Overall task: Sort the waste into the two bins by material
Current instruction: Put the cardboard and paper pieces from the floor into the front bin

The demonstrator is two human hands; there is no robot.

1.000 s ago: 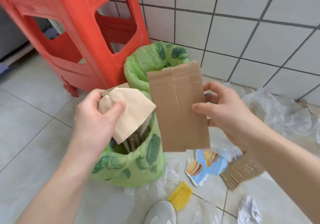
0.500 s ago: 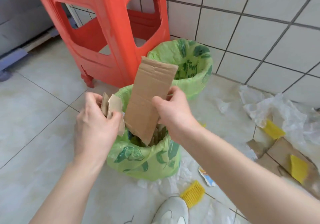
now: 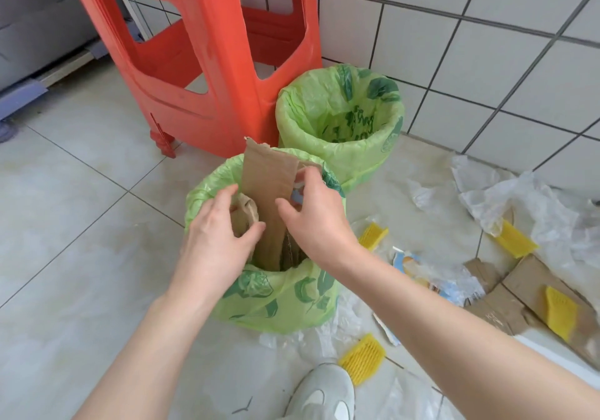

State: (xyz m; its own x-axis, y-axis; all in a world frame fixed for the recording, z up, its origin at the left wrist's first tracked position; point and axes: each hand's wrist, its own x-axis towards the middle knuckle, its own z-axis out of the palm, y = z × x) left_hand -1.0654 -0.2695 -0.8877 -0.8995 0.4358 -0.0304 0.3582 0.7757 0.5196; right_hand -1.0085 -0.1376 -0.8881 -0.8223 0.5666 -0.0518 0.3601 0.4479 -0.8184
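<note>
A pale shoe (image 3: 319, 393) shows at the bottom edge, with a yellow ribbed scrap (image 3: 362, 358) just beside it on the floor tiles (image 3: 65, 199). Clear plastic film (image 3: 328, 332) lies crumpled around the foot of the near bin (image 3: 279, 299).

That near bin, lined with a green leaf-print bag, holds brown paper and corrugated pieces standing on end. The left hand (image 3: 216, 241) is over its left rim, fingers and thumb curled around a wad of tan paper (image 3: 244, 213) that sits just inside the mouth. The right hand (image 3: 313, 215) is over the right side of the same bin, thumb and fingers pinching the edge of a tall cardboard strip (image 3: 268, 192); the strip stands nearly upright, its lower end down among the cardboard already inside, its torn top sticking above the rim.

To the right on the floor lie a torn printed wrapper (image 3: 407, 262) (blue, with some picture on it), a second yellow scrap (image 3: 373, 236), flattened cardboard (image 3: 516, 293) bearing another yellow piece (image 3: 560, 311), and beyond it more white film (image 3: 513, 202) with a further yellow scrap (image 3: 514, 239) at its edge.

Behind the near bin stands the far bin (image 3: 337, 147), same green liner; nothing can be made out inside. A red stool (image 3: 207, 62) stands just left of it, touching or nearly so. The white tiled wall (image 3: 454, 46) closes the corner.
</note>
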